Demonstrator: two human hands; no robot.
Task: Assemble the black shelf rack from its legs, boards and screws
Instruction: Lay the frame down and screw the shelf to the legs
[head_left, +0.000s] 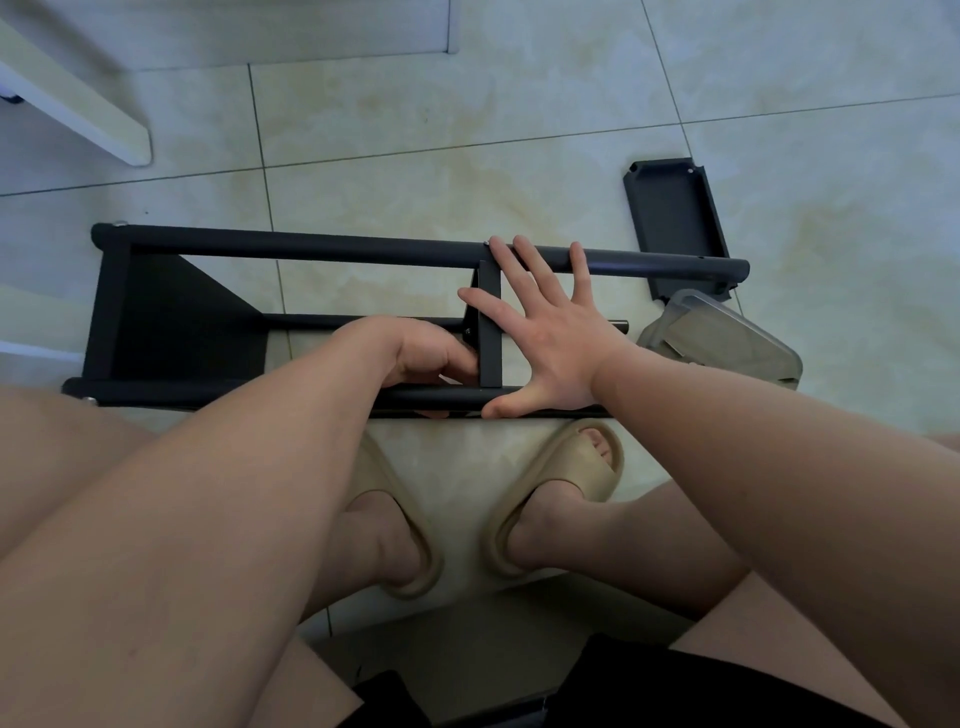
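The black shelf rack (311, 248) lies on its side on the tiled floor, long tube legs running left to right. One board (171, 322) is fixed at its left end and a second board (490, 332) stands edge-on near the middle. My right hand (540, 332) lies flat with spread fingers across the middle board and the upper and lower legs. My left hand (415, 353) is curled just left of that board, fingertips against its lower corner; whatever it holds is hidden. A loose black board (672, 213) lies on the floor at the right.
A clear plastic container (727, 338) sits on the floor right of the rack's end. My feet in tan slippers (566, 493) stand just below the rack. White furniture (78, 104) stands at the upper left.
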